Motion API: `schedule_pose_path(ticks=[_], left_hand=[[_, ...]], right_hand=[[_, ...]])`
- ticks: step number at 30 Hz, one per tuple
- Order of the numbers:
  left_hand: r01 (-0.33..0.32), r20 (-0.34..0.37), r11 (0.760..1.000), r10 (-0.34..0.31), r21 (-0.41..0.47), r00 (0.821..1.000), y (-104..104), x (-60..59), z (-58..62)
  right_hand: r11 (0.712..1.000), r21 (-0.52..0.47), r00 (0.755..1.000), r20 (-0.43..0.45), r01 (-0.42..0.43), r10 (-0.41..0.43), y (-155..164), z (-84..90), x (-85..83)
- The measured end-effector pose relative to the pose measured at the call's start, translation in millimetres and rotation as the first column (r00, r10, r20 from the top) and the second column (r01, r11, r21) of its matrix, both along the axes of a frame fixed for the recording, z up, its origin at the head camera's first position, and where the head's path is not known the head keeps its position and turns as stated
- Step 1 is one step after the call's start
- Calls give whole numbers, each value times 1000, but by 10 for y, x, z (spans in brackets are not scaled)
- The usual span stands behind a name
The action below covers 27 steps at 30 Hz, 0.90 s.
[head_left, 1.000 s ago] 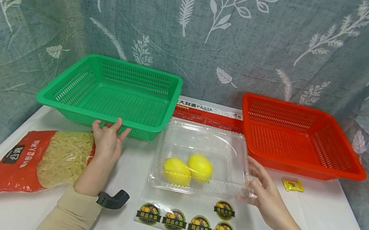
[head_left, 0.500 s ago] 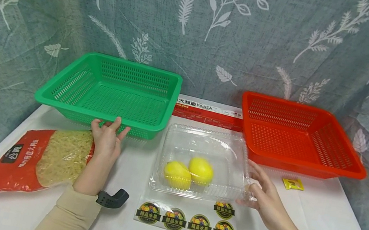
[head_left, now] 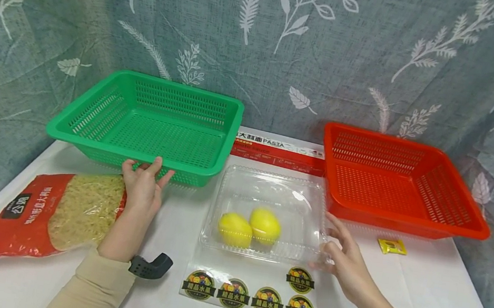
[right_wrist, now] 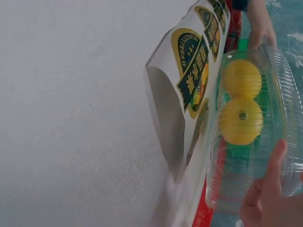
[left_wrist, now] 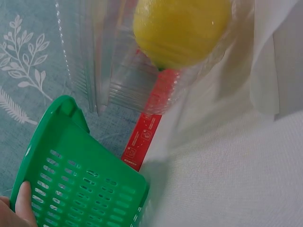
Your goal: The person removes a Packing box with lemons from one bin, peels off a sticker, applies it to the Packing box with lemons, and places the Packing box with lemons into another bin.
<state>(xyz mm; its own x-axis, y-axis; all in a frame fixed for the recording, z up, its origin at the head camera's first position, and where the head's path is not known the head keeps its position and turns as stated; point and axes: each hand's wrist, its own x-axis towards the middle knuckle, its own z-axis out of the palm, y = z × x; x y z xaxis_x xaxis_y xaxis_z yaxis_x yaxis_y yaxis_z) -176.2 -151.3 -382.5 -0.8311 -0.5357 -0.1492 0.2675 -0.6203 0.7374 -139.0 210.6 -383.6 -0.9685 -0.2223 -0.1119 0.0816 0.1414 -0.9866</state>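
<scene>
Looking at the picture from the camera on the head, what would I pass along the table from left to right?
Pasta bag → left hand → clear plastic container with two yellow fruits inside → right hand → small yellow packet.

At twelve o'clock on the white table, a red-and-white box reads "大利面 PASTA" after a partly hidden character – the print on its red band is blurred. At six, a sheet bears five round stickers reading "精品水果", four along its near edge, one at its two o'clock. At nine, white characters ending "意大利面" run up a red bag – its black logo is unclear. At three, the print on a yellow wrapper is too small.
</scene>
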Motion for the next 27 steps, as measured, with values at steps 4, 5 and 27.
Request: schedule_pose_path(ticks=[4, 5, 27], left_hand=[[7, -7, 1000, -7, -15, 1000, 1, 2, -3], [7, -8, 1000, -7, -15, 1000, 0, 2, -2], [-5, 14, 1000, 5, 0, 1000, 0, -5, -9]], right_hand=[[1000, 10, 1000, -1, 9, -9, -6, -32, -37], [1000, 15, 1000, 2, 12, -12, -7, -39, -49], [998, 52, 999, 32, 17, -19, -66, -78, -262]])
